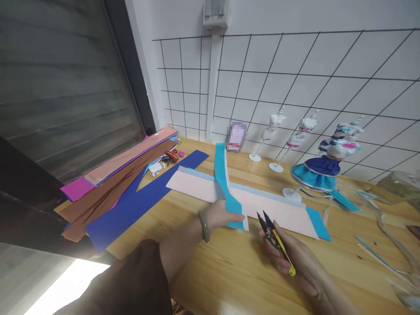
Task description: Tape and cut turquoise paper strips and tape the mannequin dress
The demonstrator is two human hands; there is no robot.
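Note:
My left hand (225,215), with a green bangle at its wrist, is closed on the near end of a blue strip (222,168) edged in white. That strip runs away from me across a long pale pink sheet (272,204) on the wooden table. In my right hand (288,247) are small thread snips (277,240) with dark blades and a yellow handle; the blades are apart and point toward the strip's near end, a short way to its right. A bright blue piece (319,224) shows under the pink sheet's right end.
Left lie a dark blue sheet (131,210), brown sheets (95,199), a pink packet (131,157) and a white earphone case (155,168). White stands and a doll-like figure with a blue skirt (315,175) rise at the back right. Ribbons (383,214) lie far right.

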